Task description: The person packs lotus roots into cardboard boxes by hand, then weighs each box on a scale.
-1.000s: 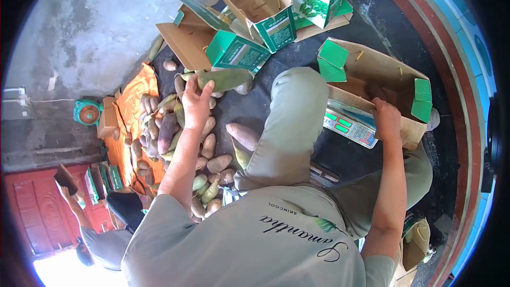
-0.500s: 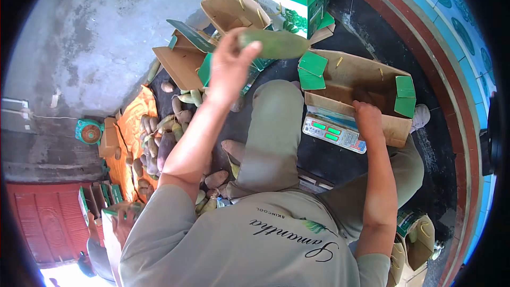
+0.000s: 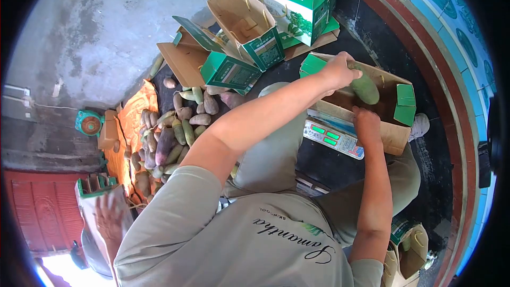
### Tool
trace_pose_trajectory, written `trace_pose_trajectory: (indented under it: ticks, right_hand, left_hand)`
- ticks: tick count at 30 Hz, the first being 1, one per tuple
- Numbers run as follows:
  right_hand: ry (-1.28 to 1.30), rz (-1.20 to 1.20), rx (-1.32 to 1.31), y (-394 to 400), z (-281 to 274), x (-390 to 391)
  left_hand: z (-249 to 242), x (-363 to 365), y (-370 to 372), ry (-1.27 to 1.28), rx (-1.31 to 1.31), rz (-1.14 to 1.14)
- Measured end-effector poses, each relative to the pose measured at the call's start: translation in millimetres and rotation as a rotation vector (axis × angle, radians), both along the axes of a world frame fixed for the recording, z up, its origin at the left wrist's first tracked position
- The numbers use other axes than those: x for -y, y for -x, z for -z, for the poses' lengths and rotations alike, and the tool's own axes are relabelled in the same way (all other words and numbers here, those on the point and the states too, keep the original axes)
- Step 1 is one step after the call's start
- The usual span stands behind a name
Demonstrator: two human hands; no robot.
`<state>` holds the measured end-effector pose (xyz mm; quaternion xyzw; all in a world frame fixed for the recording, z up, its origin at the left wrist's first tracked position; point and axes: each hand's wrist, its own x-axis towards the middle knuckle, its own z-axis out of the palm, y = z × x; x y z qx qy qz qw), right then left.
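My left hand [image 3: 340, 73] is closed around one end of a green radish [image 3: 365, 88], which it holds tilted over the opening of a cardboard box [image 3: 390, 132]. The box has green flaps and yellow cord handles, and it rests on a digital scale [image 3: 332, 138] with lit green displays. At the box's near rim, my right hand [image 3: 366, 124] grips the edge with its fingers bent over it. The radish and my left hand hide part of the inside.
A pile of green and purplish radishes [image 3: 167, 146] lies on an orange sheet [image 3: 139, 107] to the left. Other open boxes [image 3: 239, 13] stand ahead. Another person's hand [image 3: 109, 220] is at a box at lower left. One more box [image 3: 414, 252] sits at lower right.
My left hand has carried the green radish right and down, from near the open boxes to over the box on the scale. My right hand stays at the rim. The other person's hand has moved.
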<state>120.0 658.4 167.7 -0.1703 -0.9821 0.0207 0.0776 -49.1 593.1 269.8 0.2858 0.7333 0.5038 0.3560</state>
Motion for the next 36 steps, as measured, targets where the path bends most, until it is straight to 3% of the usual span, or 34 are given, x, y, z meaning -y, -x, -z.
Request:
trace_pose_trajectory:
  ticks: [3, 6, 13, 17, 20, 23, 29, 32, 34, 36]
  right_hand:
    - [-0.001, 0.006, -0.005, 1, 3, -2]
    - [-0.009, 0.029, 0.046, 2, -5, -1]
    - [0.051, 0.025, 0.011, 2, 1, -2]
    - [0.098, 0.025, 0.009, 3, -12, 3]
    - [0.123, 0.045, 0.012, 3, -6, 0]
    - [0.134, 0.041, 0.001, 4, -11, 1]
    - [0.151, 0.048, 0.034, 4, -10, 0]
    - [0.165, 0.005, -0.039, 3, -12, 0]
    - [0.152, 0.017, -0.001, 3, -11, -1]
    - [0.152, 0.016, 0.015, 4, -11, -1]
  left_hand:
    - [10, 8, 6, -0.062, -0.303, 0.034]
    - [-31, 41, 10, -0.151, -0.491, 0.105]
    - [-43, 145, 48, -0.227, -0.421, -0.133]
    - [-3, 209, 71, -0.013, -0.512, -0.334]
    - [32, 256, 76, 0.05, -0.38, -0.423]
    - [101, 309, 90, 0.243, -0.499, -0.479]
    - [200, 397, 76, 0.491, -0.104, -0.541]
    - [207, 424, 56, 0.748, 0.034, -0.499]
    - [262, 471, 56, 1.055, -0.281, -0.125]
    - [314, 521, 51, 1.142, -0.64, 0.396]
